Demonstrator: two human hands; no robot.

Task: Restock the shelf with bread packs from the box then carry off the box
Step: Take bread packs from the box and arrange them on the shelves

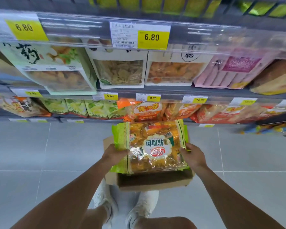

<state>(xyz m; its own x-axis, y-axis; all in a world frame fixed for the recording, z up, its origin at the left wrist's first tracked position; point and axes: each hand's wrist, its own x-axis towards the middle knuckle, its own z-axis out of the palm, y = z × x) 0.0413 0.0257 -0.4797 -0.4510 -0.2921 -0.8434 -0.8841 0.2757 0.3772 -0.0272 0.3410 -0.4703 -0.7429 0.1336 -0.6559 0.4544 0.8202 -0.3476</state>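
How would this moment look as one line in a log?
left hand: holding bread pack | right hand: holding it | cardboard box: floor, beneath

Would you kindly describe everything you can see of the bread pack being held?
The bread pack is a crinkly clear-plastic bag with green side panels and a round white label, showing small yellow-orange wrapped pieces inside. It is held roughly flat, label up, above the open cardboard box, gripped by the left hand and right hand at opposite edges.
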